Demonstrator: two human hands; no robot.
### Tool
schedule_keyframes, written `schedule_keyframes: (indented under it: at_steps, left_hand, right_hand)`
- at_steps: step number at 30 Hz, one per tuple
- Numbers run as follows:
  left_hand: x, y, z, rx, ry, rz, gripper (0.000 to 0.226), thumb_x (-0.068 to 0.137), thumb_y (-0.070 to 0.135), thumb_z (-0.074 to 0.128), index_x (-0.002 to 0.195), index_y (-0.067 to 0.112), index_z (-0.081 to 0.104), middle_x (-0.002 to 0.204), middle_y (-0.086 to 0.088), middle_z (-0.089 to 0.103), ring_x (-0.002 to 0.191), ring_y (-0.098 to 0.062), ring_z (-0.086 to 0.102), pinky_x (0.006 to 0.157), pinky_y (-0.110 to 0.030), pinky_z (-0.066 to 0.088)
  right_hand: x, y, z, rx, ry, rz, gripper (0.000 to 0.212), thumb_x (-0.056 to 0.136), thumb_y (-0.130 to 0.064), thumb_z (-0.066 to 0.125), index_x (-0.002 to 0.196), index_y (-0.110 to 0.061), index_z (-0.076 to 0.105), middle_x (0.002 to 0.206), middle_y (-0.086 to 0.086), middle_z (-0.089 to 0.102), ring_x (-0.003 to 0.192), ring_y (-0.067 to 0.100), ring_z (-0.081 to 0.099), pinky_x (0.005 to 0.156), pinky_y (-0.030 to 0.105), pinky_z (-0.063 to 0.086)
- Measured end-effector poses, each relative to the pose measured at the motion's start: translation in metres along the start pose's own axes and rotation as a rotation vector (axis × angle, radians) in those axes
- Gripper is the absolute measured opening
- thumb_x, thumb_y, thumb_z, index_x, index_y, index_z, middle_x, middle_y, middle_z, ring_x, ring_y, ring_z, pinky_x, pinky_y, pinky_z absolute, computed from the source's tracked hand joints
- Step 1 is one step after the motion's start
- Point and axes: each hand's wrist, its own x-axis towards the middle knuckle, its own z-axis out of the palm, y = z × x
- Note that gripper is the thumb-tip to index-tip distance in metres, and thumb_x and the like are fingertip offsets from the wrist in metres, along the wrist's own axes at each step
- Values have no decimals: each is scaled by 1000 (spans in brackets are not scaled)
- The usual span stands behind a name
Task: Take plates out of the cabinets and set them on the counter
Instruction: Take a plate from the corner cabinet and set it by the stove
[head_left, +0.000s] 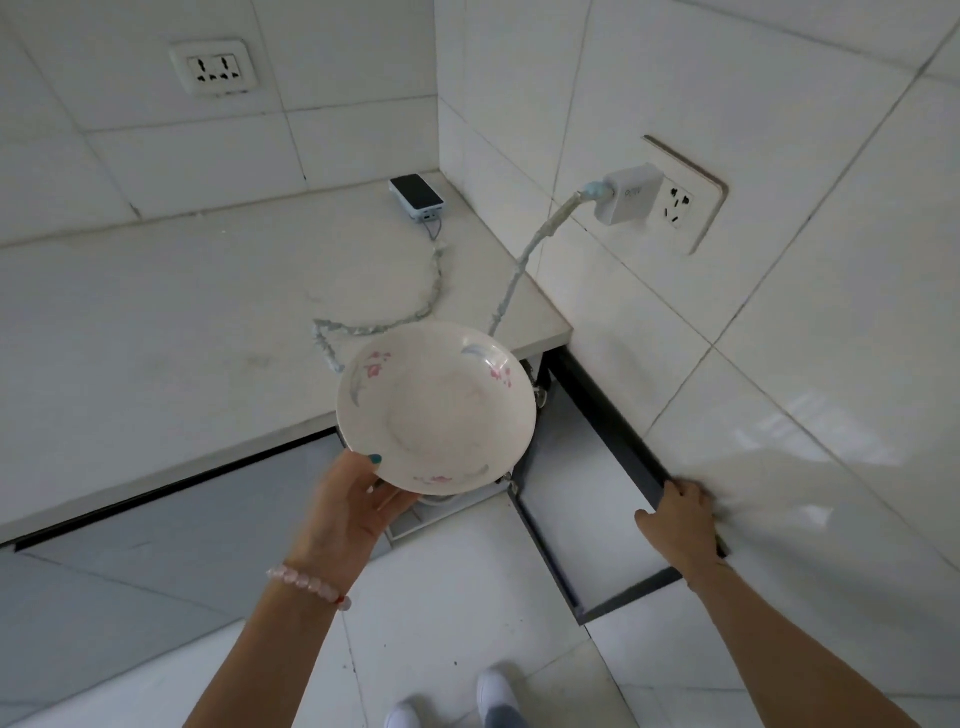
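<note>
While the left hand (353, 512) pinches a flowered plate (436, 408) by its rim, the right hand (678, 522) clasps the cabinet door (571, 499).

The plate (435, 408) hides the left hand's (353, 514) fingers and the cabinet's (540, 375) inside; the bottom edge cuts the shoes (496, 693)

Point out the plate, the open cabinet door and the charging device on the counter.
plate (436, 410): head view, middle of its well.
cabinet door (608, 411): head view, its dark top edge.
charging device (417, 196): head view, its dark top face.
</note>
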Motion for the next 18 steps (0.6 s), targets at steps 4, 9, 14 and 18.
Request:
schedule_keyframes:
  at_steps: [4,9,14,18]
  left_hand:
    - [-7,4,-10,-20,38,3,20,73,17,62,85,21,77,83,-3,73,78,-19,71,64,-29,57]
    - [-12,7,-28,-50,99,6,24,74,19,57,87,20,77,92,-6,73,83,-22,70,66,-31,57]
    - [-16,9,-42,-80,131,16,25,73,16,57,87,20,77,93,-5,73,83,-21,70,68,-32,57]
    - [-22,11,-52,-73,160,35,25,73,18,57,88,21,77,93,-4,73,83,-22,71,68,-32,57]
  right_hand:
    - [-2,-9,-2,11,-46,15,33,82,-20,58,107,0,51,128,22,40,117,38,37,94,39,38]
    - [-21,-27,1,100,-123,2,33,85,-21,56,108,1,50,120,19,40,100,35,49,83,36,43]
    - [-49,-56,21,284,-185,-73,21,83,-16,59,96,0,52,110,20,48,85,31,55,72,32,47]
    - [-67,-99,34,438,-288,-138,27,87,-18,57,111,-6,54,111,13,46,82,20,51,77,27,40]
